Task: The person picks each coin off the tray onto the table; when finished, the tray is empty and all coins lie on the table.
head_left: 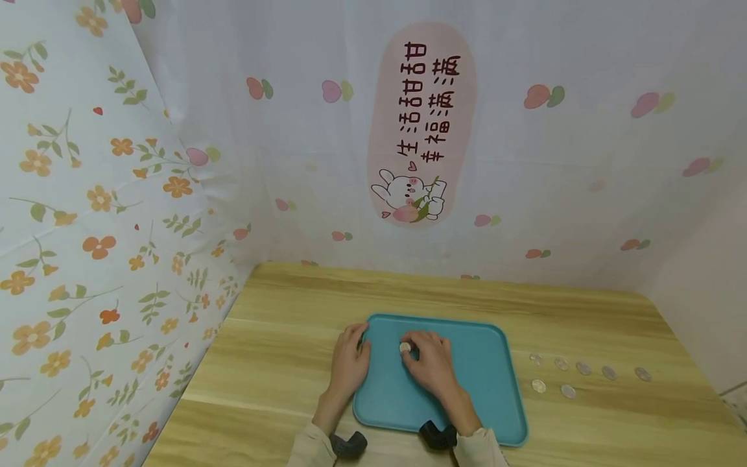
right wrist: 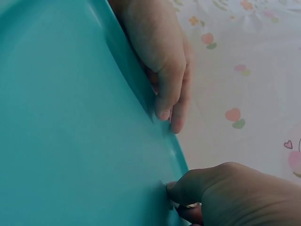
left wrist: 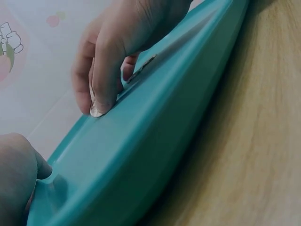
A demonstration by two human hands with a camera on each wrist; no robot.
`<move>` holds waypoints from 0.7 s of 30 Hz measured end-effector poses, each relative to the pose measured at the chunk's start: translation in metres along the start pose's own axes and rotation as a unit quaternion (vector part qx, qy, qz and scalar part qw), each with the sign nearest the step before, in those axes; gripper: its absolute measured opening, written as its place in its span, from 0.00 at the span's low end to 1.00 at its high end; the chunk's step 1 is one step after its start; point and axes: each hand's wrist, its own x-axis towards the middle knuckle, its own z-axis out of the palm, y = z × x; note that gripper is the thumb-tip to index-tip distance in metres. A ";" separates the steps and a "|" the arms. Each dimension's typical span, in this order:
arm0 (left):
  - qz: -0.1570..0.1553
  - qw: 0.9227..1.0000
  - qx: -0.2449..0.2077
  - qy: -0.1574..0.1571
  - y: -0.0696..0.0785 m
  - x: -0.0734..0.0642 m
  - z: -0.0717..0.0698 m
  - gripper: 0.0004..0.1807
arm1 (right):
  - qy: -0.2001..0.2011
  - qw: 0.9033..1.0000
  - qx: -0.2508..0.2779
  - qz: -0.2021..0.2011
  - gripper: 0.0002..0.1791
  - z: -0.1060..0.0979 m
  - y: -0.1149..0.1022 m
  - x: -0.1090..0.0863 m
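A blue-green tray (head_left: 385, 402) lies on the wooden table. My right hand (head_left: 432, 364) is over its upper middle, pinching a silvery coin (head_left: 405, 347) between thumb and index finger. In the left wrist view that coin (left wrist: 96, 112) stands on edge at the fingertips, close over the tray floor. Behind those fingers a second thin, coin-like edge (left wrist: 142, 68) shows; the hand hides part of it. At the tray's left side my left hand (head_left: 350, 360) grips the rim, thumb on the inner side and fingers outside, as the right wrist view also shows.
Several silvery coins (head_left: 583, 368) lie spread on the table to the right of the tray. A patterned cloth (head_left: 327, 162) hangs behind the table, and a floral one (head_left: 105, 259) stands along its left side. Black wrist mounts (head_left: 438, 436) sit at both sleeves.
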 end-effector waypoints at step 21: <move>0.020 1.000 0.004 0.011 0.000 -0.001 0.000 0.20 | 0.042 0.999 -0.001 -0.030 0.12 -0.002 -0.003 -0.002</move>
